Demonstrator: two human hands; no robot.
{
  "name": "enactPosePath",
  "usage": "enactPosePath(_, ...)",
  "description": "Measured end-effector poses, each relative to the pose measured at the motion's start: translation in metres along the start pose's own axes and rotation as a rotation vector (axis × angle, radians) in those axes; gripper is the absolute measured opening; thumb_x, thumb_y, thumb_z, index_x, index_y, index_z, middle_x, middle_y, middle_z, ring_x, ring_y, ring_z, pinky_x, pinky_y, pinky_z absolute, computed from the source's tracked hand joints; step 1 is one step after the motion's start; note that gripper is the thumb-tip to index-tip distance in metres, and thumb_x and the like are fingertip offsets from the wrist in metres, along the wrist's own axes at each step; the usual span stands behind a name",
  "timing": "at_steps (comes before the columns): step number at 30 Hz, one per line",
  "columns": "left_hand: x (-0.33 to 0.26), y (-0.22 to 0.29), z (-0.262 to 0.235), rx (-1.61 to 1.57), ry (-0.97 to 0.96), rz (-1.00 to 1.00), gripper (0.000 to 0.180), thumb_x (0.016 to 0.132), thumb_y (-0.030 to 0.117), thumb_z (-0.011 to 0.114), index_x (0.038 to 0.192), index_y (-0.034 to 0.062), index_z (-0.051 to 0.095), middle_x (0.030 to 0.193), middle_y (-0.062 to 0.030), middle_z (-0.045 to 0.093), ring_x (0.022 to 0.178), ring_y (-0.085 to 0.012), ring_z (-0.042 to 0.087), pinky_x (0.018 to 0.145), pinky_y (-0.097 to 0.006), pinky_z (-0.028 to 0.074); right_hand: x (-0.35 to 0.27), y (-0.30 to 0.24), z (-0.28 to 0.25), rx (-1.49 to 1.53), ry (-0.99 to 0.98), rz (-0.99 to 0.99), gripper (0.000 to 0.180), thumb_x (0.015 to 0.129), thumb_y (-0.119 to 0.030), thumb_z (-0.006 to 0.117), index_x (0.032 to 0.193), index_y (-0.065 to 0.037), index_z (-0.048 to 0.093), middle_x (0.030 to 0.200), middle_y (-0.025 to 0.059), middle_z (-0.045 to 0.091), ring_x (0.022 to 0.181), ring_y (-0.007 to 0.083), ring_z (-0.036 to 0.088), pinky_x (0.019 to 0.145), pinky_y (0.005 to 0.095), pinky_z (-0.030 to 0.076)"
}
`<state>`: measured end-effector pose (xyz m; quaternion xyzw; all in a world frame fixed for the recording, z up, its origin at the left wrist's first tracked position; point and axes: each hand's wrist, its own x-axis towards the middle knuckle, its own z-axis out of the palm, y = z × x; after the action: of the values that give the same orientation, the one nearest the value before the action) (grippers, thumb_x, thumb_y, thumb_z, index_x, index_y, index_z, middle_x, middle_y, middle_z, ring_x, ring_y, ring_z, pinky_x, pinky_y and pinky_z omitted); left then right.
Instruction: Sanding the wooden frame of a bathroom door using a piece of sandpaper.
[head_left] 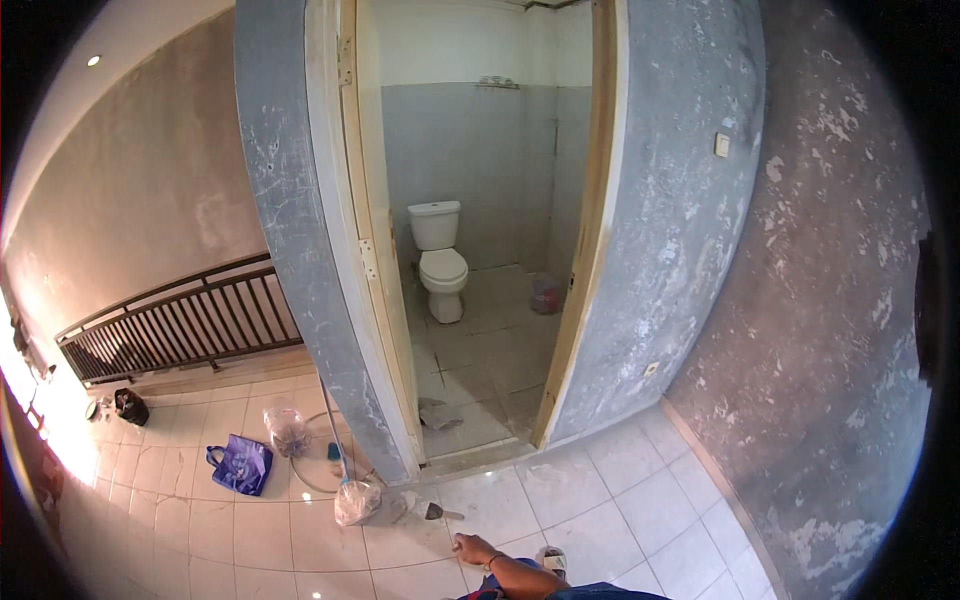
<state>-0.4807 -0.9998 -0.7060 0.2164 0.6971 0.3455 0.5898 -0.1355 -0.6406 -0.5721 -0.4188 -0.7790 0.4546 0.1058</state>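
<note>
My right hand (477, 549) reaches in from the lower edge, a band around its wrist, its forearm angled to the left. The fingers look curled in, and nothing shows in them. Just beyond it on the white floor tiles (500, 503) lies a scraper (436, 511) with a dark blade and a pale handle, apart from the hand. A small pale and dark object (551, 562), too unclear to name, is beside my forearm. My left hand is out of view.
A doorway opens onto a bathroom with a white toilet (443, 266) and a bucket (546, 295). On the left are a clear plastic bag (357, 503), a blue tote bag (240, 464), a black bag (131, 407) and a dark railing (190, 318). Patchy walls (820, 270) stand right.
</note>
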Motion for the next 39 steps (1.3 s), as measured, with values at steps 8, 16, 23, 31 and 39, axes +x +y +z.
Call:
enactPosePath(8, -0.004, 0.057, 0.034, -0.098, 0.104, -0.058, 0.033, 0.089, 0.035, 0.056, 0.114, 0.015, 0.061, 0.108, -0.0028, 0.066, 0.081, -0.0219, 0.064, 0.056, -0.04, 0.047, -0.061, 0.166, -0.04, -0.574, 0.123, 0.26, 0.024, 0.085, -0.025, 0.053, 0.082, -0.008, 0.07, 0.101, 0.0162, 0.064, 0.105, 0.0332, 0.061, 0.081, 0.0451, 0.053)
enactPosePath(16, 0.017, 0.069, 0.047, -0.121, 0.133, 0.01, 0.033, 0.088, 0.034, 0.056, 0.114, 0.0145, 0.061, 0.108, -0.0033, 0.066, 0.082, -0.0222, 0.064, 0.058, -0.04, 0.047, -0.114, 0.093, -0.046, -0.854, -0.223, 0.322, 0.028, 0.086, -0.022, 0.049, 0.094, -0.011, 0.073, 0.108, 0.0118, 0.066, 0.105, 0.0266, 0.061, 0.084, 0.0404, 0.053)
enactPosePath(23, 0.004, 0.065, 0.105, -0.201, 0.158, 0.023, 0.033, 0.088, 0.033, 0.057, 0.114, 0.014, 0.061, 0.108, -0.0038, 0.066, 0.082, -0.0226, 0.064, 0.059, -0.041, 0.048, -0.093, 0.216, -0.033, -0.611, 0.074, 0.383, 0.026, 0.084, -0.025, 0.051, 0.096, -0.015, 0.072, 0.105, 0.0087, 0.066, 0.104, 0.0263, 0.061, 0.085, 0.043, 0.052)
enactPosePath(31, 0.003, 0.038, 0.115, -0.219, 0.22, 0.021, 0.032, 0.087, 0.031, 0.058, 0.114, 0.0135, 0.061, 0.108, -0.0044, 0.066, 0.083, -0.023, 0.065, 0.061, -0.041, 0.048, -0.071, 0.195, -0.04, -0.825, 0.026, 0.165, 0.024, 0.083, -0.022, 0.051, 0.088, -0.014, 0.073, 0.097, 0.0086, 0.067, 0.093, 0.0262, 0.064, 0.079, 0.0422, 0.054)
enactPosePath(39, 0.01, 0.048, 0.111, -0.143, 0.158, 0.05, 0.032, 0.087, 0.029, 0.058, 0.114, 0.0129, 0.061, 0.107, -0.0051, 0.066, 0.084, -0.0234, 0.065, 0.062, -0.041, 0.049, -0.069, 0.165, -0.045, -0.806, 0.026, 0.188, 0.023, 0.082, -0.022, 0.051, 0.086, -0.015, 0.073, 0.094, 0.0065, 0.068, 0.092, 0.0252, 0.064, 0.077, 0.0415, 0.054)
